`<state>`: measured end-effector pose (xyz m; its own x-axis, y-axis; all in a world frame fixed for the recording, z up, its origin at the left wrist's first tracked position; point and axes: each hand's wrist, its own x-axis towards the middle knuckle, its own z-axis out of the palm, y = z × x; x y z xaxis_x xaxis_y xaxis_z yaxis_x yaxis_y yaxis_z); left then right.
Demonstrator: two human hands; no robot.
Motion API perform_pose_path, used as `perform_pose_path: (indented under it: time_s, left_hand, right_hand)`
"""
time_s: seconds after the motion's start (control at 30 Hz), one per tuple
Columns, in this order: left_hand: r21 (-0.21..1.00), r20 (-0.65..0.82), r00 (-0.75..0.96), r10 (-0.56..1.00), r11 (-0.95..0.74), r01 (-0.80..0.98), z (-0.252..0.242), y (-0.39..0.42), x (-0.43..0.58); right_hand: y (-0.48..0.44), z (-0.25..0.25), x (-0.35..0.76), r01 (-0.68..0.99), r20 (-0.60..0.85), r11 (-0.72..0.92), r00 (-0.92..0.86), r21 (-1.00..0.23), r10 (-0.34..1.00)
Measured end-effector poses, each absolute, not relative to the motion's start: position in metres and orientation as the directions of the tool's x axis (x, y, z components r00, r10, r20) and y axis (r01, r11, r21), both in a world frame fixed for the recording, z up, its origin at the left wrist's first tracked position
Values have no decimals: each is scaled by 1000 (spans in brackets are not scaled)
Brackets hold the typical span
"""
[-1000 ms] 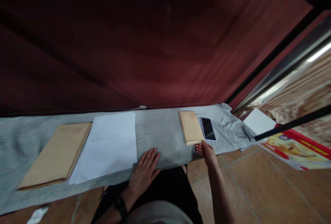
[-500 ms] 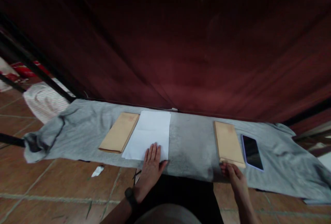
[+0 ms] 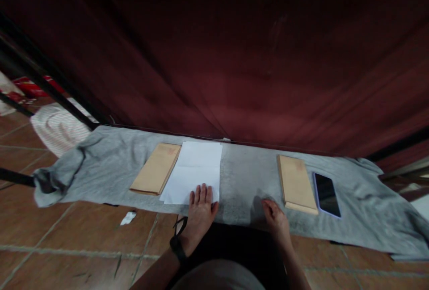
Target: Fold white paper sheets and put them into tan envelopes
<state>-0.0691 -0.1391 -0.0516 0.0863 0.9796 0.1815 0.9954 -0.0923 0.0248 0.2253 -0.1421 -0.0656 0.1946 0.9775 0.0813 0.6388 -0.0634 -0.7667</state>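
Note:
My left hand [image 3: 200, 212] lies flat, fingers spread, on the lower edge of a stack of white paper sheets [image 3: 201, 160]. A crease runs across the top sheet. Left of the paper, touching or nearly touching it, is a stack of brown paper envelopes [image 3: 156, 168]. My right hand [image 3: 275, 218] hovers over or rests at the front of the grey cloth, its fingers curled in and nothing showing in them. Just right of it lies another stack of brown envelopes [image 3: 296, 183], folded flap toward me.
A phone [image 3: 327, 195] with a purple edge lies beside the right envelopes. Grey cloth [image 3: 246, 169] covers the narrow bench, backed by a dark red curtain [image 3: 234, 80]. Black bars [image 3: 50, 89] stand at the left. A scrap of white paper [image 3: 128, 218] lies on the tiled floor.
My right hand has let go of the flap end of the right envelope stack and moved left over the grey cloth. My left hand stays on the paper.

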Motion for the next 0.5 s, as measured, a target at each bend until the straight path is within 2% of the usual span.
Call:
perform_pose_path:
  time_s: [0.13, 0.5]
  left_hand:
    - [27, 221, 125, 967, -134, 991, -55, -137, -74]
    - [56, 253, 146, 956, -165, 985, -60, -134, -67]
  right_hand:
    - [-143, -68, 226, 632, 86, -67, 208, -772, 974]
    - [-144, -70, 219, 735, 130, -61, 200, -675, 971]
